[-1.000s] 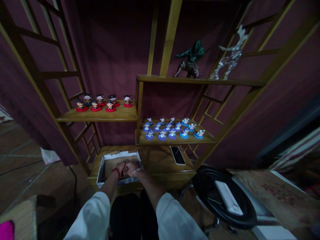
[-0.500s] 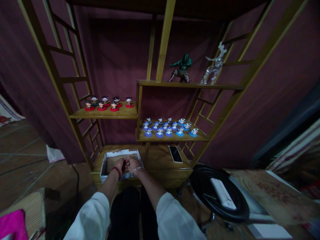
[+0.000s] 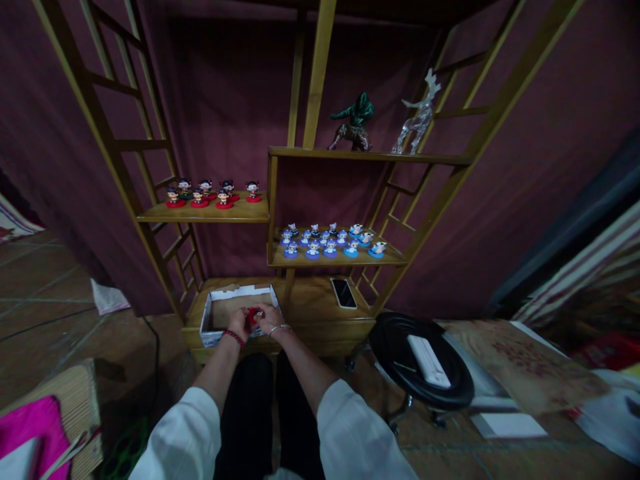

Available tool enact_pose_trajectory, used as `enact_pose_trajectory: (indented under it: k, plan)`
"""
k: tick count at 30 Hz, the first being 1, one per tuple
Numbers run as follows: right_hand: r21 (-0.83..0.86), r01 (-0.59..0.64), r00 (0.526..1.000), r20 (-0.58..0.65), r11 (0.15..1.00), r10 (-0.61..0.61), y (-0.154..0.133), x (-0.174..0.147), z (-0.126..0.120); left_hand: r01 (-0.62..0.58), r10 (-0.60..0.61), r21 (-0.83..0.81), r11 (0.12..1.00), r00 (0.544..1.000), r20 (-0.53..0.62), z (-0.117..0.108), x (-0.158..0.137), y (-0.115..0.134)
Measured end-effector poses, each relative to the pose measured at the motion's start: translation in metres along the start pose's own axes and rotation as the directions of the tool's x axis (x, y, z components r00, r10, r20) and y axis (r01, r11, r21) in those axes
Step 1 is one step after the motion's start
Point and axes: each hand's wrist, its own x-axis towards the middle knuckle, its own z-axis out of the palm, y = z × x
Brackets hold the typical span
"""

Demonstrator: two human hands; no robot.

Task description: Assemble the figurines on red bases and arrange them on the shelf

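A small red-based figurine [image 3: 254, 316] is held between both hands over the front of an open cardboard box [image 3: 274, 297]. My left hand [image 3: 238, 324], with a red bead bracelet at the wrist, grips the figurine's left side. My right hand [image 3: 271, 318], wearing a silver bangle, closes on it from the right. Fingers cover part of the figurine. Similar red-based figurines [image 3: 225, 199] stand in two rows on the left shelf [image 3: 210, 216]. Purple- and blue-based figurines [image 3: 313, 250] fill the lower right shelf [image 3: 345, 262].
A phone [image 3: 344, 293] lies on the bottom board, right of the box. Higher up stand a green crouching statue [image 3: 356, 123] and a clear deer figure [image 3: 418, 117]. A black round stool [image 3: 395, 333] bearing a white box [image 3: 429, 361] is at the right.
My hands have lifted slightly and turned the figurine, so its red base now shows between my fingers. The camera view has shifted a little, moving the shelves up and left.
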Motion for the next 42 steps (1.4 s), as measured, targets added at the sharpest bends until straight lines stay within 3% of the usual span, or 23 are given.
enact_pose_trajectory:
  k: [8, 15, 27, 32, 42]
  plan:
    - [0.354, -0.091, 0.988, -0.085, 0.931, 0.129, 0.018, 0.004, 0.004, -0.058, 0.060, -0.081, 0.995, 0.998, 0.024, 0.003, -0.015, -0.007]
    - [0.547, -0.074, 0.980, -0.115, 0.834, 0.162, 0.018, 0.002, -0.003, -0.060, 0.073, -0.150, 0.987, 0.994, 0.086, 0.004, -0.025, -0.008]
    - [0.713, -0.078, 0.960, -0.135, 0.697, 0.246, -0.007, -0.008, -0.009, -0.076, 0.126, -0.273, 0.959, 0.977, 0.172, 0.004, -0.055, -0.007]
    - [0.759, -0.023, 0.958, -0.171, 0.650, 0.233, -0.019, -0.013, -0.012, -0.086, 0.156, -0.328, 0.941, 0.968, 0.195, 0.004, -0.067, -0.006]
    - [0.745, 0.037, 0.952, -0.228, 0.666, 0.202, -0.030, -0.018, -0.028, -0.072, 0.203, -0.462, 0.884, 0.949, 0.241, 0.011, -0.085, -0.005]
